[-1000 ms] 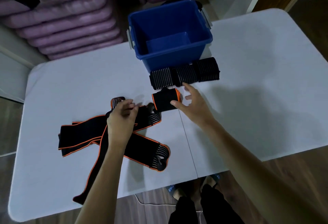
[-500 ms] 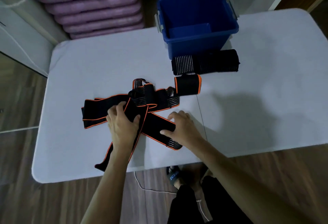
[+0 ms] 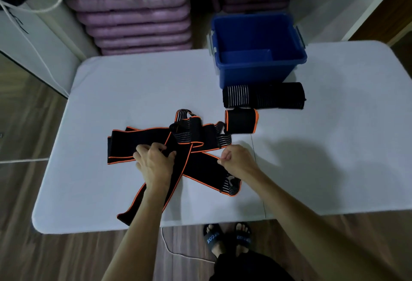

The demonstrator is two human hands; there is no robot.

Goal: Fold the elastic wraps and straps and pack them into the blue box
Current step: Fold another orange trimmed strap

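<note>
1. Straps (image 3: 124,144) with orange edging lay in a crossed, tangled heap on the white table (image 3: 111,84), toward its near edge and left of its centre seam; one tail (image 3: 133,205) ran down to the near edge.
2. One rolled orange-edged wrap (image 3: 242,121) sat just beyond the heap, and the dark ribbed wraps (image 3: 264,95) lay folded in a row touching the front of the blue box (image 3: 256,73) at the far edge. Nothing could be seen packed in the box.
3. Left hand (image 3: 155,161) rested on the heap with fingers curled over a strap where two crossed, gripping it.
4. Right hand (image 3: 237,160) was closed in a loose fist at the heap's right side, and seemed to pinch a strap's orange edge, though the contact was partly hidden.
5. Judged step: freeing one strap from the tangle to fold it.
6. To do it well, the left hand should pin the others flat while the right draws a single strap clear, keeping the elastic untwisted and edges aligned, then roll it tightly like the finished one.
</note>
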